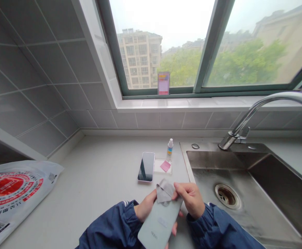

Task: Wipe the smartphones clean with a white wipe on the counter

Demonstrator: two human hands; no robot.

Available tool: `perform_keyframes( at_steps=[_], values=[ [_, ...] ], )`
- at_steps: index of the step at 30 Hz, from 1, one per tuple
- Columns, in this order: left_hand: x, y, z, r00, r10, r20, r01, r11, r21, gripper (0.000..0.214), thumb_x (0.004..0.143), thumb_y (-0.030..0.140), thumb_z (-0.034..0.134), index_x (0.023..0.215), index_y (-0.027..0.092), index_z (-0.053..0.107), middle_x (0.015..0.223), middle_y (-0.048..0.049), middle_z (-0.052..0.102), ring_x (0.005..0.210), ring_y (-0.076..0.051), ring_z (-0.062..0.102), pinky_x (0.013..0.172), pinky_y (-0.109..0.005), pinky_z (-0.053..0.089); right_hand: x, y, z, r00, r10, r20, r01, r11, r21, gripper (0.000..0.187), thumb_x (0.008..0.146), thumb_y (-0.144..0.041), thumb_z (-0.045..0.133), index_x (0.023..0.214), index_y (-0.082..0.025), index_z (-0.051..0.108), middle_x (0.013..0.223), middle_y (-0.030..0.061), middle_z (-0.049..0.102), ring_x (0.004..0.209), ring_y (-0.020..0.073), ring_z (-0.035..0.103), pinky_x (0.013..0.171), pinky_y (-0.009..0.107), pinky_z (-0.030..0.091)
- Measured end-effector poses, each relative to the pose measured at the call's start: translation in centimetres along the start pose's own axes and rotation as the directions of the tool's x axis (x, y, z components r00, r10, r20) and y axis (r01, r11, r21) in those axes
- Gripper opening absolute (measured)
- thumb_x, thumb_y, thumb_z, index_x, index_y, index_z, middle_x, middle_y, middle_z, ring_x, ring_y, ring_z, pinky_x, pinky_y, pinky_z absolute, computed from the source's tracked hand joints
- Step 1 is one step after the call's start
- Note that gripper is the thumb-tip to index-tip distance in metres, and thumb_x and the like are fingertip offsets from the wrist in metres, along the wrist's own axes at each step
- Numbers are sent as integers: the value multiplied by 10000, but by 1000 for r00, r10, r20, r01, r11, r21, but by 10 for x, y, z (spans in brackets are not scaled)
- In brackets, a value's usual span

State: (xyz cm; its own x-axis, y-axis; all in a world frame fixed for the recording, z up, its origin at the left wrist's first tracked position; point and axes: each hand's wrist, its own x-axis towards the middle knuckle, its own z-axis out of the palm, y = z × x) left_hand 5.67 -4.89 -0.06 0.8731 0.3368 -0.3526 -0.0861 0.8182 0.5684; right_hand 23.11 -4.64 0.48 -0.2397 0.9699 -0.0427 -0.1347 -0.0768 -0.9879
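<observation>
A pale green phone (159, 223) lies back side up and tilted in my left hand (146, 206). The thumb rests along one edge, and fingertips show at the opposite edge. My right hand (192, 200) pinches a corner of a grey cloth (165, 191), which is spread over the phone's camera end. Part of a round lens ring peeks out below the cloth. Beyond my hands, a second phone (146, 166) rests on the counter with its dark screen up. Beside it is a clear flat case (157, 166) with a pink square piece (165, 166) on it.
A small white bottle (170, 147) stands behind the clear case. To the right is a steel sink (236, 193) with a curved faucet (254, 110). A white printed plastic bag (16, 193) covers the counter's left side. The window (163, 52) is behind the counter (101, 173).
</observation>
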Motion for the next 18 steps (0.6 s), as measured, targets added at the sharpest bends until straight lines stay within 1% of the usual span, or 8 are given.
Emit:
perform_keyframes(
  at_steps=[5,7,8,10,12,13,16,18],
  values=[
    [0,1,0,998,-30,-49,30,1000,1,1029,752,817,169,1099,-26,647,702,-176,679,613,-261,611,613,-338,431,-1,0,2,1000,-31,-4,31,1000,-6,526,884,-566,552,570,-149,619,427,-13,505,266,108,438,260,202,256],
    [0,2,-3,998,24,-54,-26,999,-37,989,765,796,195,1096,-23,642,722,-186,686,605,-260,617,603,-331,428,0,-2,3,997,-82,7,83,995,-51,474,906,-535,537,636,-157,630,519,-2,557,339,116,497,312,211,346],
    [0,3,-5,998,50,-46,-53,996,-65,968,766,791,210,1091,-11,643,729,-188,687,603,-270,625,598,-337,431,0,-4,4,991,-132,11,133,987,-95,436,916,-513,533,679,-162,641,614,18,611,433,138,569,387,228,435],
    [-2,5,-7,998,60,-19,-62,990,-129,940,758,803,228,1065,20,648,748,-184,684,610,-324,651,592,-384,451,1,-9,4,967,-254,30,254,942,-218,345,933,-454,530,784,-176,670,935,78,692,772,208,682,689,301,559],
    [-4,7,-9,999,46,-1,-46,982,-186,922,748,823,235,1008,48,660,774,-169,675,620,-388,667,589,-457,472,1,-11,4,929,-364,71,365,862,-351,262,944,-389,521,906,-193,691,1266,108,611,1141,269,597,981,384,474],
    [-6,8,-9,999,45,-2,-45,977,-207,911,747,828,238,976,56,664,790,-161,671,623,-409,670,589,-487,479,1,-11,3,906,-411,99,414,811,-414,238,946,-358,515,970,-201,692,1379,107,535,1255,283,518,1055,415,414],
    [-8,11,-7,993,110,-37,-116,962,-248,888,760,826,242,979,76,662,804,-150,673,637,-413,676,597,-523,492,0,-8,-1,825,-525,208,533,601,-595,279,931,-276,506,1159,-223,658,1537,82,340,1424,308,287,1140,510,281],
    [-9,14,-5,987,155,-51,-163,952,-260,887,774,819,234,1074,92,645,794,-147,681,638,-394,676,591,-522,495,0,-5,-3,783,-553,285,571,457,-682,362,917,-240,506,1265,-231,606,1545,75,321,1451,320,202,1151,565,218]
  ],
)
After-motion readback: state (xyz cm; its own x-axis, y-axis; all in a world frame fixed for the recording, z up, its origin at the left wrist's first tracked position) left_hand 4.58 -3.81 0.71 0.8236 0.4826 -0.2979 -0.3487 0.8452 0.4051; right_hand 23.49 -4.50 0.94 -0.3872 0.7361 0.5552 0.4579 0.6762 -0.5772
